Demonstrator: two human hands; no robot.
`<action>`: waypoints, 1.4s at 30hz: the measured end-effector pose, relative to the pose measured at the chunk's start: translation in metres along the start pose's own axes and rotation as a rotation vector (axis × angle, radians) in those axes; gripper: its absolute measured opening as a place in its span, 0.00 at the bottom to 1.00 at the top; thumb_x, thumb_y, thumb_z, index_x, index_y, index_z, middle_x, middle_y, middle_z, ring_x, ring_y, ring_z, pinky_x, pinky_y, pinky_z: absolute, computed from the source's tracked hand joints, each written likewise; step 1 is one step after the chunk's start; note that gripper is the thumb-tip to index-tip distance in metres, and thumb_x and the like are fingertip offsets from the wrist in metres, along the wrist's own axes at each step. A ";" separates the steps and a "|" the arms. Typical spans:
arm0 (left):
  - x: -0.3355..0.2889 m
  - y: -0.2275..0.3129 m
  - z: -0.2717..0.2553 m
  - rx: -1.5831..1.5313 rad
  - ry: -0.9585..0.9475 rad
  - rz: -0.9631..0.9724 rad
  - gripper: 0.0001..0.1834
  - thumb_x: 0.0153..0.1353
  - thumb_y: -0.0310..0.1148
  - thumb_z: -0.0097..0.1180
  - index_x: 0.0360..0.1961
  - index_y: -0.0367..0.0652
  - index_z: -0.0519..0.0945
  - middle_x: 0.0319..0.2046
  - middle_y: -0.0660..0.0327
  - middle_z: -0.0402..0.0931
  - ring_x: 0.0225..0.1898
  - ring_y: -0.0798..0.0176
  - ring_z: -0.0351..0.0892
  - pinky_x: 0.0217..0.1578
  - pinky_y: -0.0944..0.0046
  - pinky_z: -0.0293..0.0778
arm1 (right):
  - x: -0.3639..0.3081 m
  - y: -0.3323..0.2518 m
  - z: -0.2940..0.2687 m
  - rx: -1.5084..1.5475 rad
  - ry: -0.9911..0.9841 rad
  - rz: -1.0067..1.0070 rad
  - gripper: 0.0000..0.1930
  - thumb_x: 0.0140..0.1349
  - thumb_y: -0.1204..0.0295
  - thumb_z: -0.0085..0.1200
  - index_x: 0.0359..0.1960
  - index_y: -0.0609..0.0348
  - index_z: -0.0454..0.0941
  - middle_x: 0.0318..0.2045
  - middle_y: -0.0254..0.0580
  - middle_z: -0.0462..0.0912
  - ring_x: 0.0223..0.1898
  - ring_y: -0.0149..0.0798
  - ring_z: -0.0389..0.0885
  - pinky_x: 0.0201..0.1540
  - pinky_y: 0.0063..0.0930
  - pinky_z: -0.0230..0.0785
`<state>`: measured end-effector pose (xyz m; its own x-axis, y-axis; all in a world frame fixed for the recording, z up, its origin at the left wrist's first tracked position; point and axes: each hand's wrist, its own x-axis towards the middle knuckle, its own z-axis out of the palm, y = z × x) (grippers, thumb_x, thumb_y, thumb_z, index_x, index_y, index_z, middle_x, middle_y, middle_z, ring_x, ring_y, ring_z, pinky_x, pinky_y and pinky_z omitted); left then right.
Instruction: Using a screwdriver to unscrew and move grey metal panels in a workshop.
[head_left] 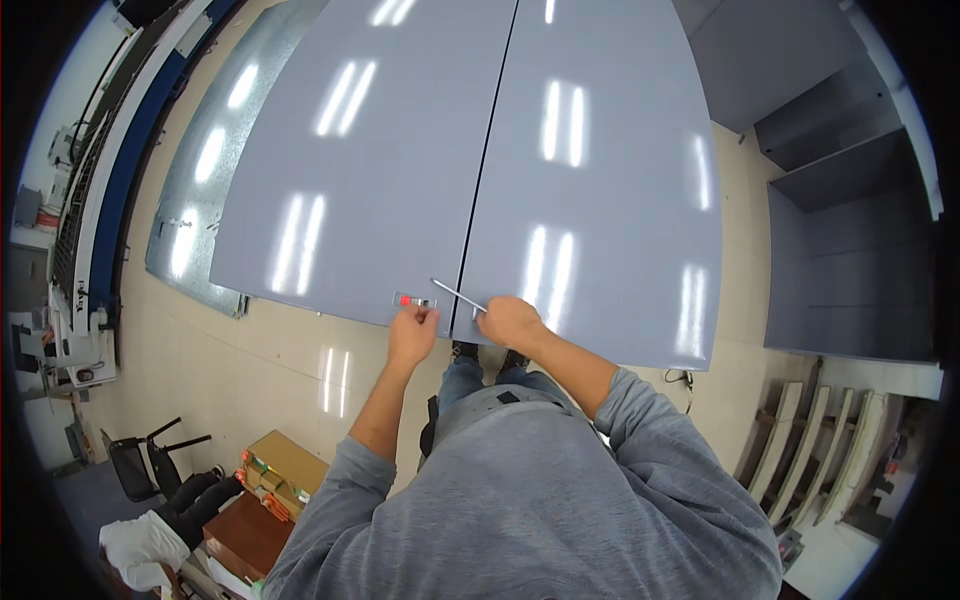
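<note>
Two large glossy grey metal panels [400, 170] lie side by side before me, with a narrow dark seam between them. My right hand [512, 325] is closed around the near right end of a thin metal rod [458, 294], perhaps a screwdriver; its handle is hidden in my fist. The rod's tip points left and away, across the seam. My left hand [410, 334] is at the near edge of the left panel, fingertips pinched together beside a small rectangular fitting with a red part [405, 300] and a metal piece. What the fingertips hold is too small to tell.
Left of the panels lies a shiny metal sheet [225, 150]. An open grey cabinet [850, 260] is on the right, near light-coloured slats [815, 450]. At lower left are a person in white [145, 545], a black chair [135, 468] and a cardboard box [290, 462].
</note>
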<state>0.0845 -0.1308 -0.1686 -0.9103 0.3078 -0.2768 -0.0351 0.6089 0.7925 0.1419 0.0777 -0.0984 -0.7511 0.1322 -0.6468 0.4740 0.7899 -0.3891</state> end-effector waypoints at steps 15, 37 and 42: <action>-0.036 -0.011 -0.007 -0.215 -0.168 -0.160 0.19 0.67 0.43 0.58 0.37 0.32 0.81 0.24 0.60 0.79 0.22 0.68 0.77 0.24 0.66 0.74 | 0.001 0.012 0.002 0.085 0.000 0.052 0.22 0.63 0.57 0.47 0.40 0.65 0.84 0.40 0.62 0.84 0.45 0.61 0.82 0.52 0.49 0.74; 0.005 0.264 -0.043 -0.465 -0.579 0.115 0.25 0.73 0.50 0.47 0.26 0.42 0.77 0.20 0.66 0.73 0.20 0.72 0.72 0.22 0.72 0.69 | -0.188 0.022 -0.143 0.259 0.234 -0.204 0.22 0.64 0.55 0.50 0.33 0.66 0.82 0.24 0.52 0.82 0.27 0.50 0.82 0.34 0.41 0.73; -0.037 0.381 -0.034 -0.554 -0.652 0.513 0.18 0.67 0.39 0.57 0.25 0.35 0.76 0.19 0.66 0.73 0.21 0.74 0.73 0.22 0.70 0.74 | -0.285 0.052 -0.213 0.744 0.228 -0.110 0.15 0.64 0.62 0.56 0.28 0.62 0.81 0.19 0.31 0.76 0.18 0.24 0.71 0.21 0.21 0.63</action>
<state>0.0907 0.0647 0.1618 -0.4705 0.8805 0.0578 -0.0395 -0.0864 0.9955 0.2827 0.2091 0.2056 -0.8491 0.2594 -0.4601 0.5144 0.2079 -0.8320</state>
